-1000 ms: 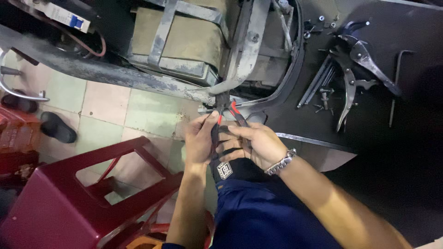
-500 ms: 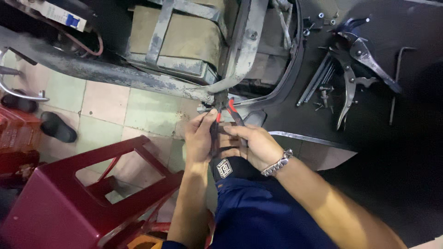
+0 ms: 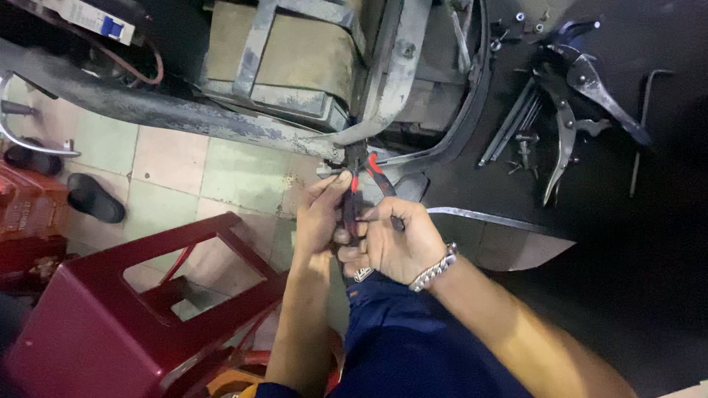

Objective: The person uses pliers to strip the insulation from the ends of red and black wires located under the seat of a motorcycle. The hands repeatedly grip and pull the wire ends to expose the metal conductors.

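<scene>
While both hands meet below the grey metal frame (image 3: 383,88), right hand (image 3: 394,239) closed around red-and-black pliers (image 3: 361,177), nose at the frame's lower edge, left hand (image 3: 321,214) pinching just beside them, locking pliers (image 3: 568,133) on dark surface (image 3: 649,243), maroon plastic stool (image 3: 96,324) on tiled floor (image 3: 169,162).

- We see pliers (image 3: 361,177) with red and black handles that look like smooth plastic; the nose looks like dark metal.
- At 12 o'clock from them, the frame (image 3: 391,66) is grey metal, rough, with worn, chipped paint.
- At 7 o'clock, the stool (image 3: 96,324) is dark red plastic, a bit shiny.
- At 3 o'clock, the locking pliers (image 3: 568,133) are bare, dull metal on a matt black surface (image 3: 664,221).
- The watch (image 3: 434,269) on our right hand (image 3: 394,243) is shiny silver metal.
- The trousers (image 3: 413,346) are soft, dark blue cloth.
- The floor tiles (image 3: 169,162) are smooth but dirty.
</scene>
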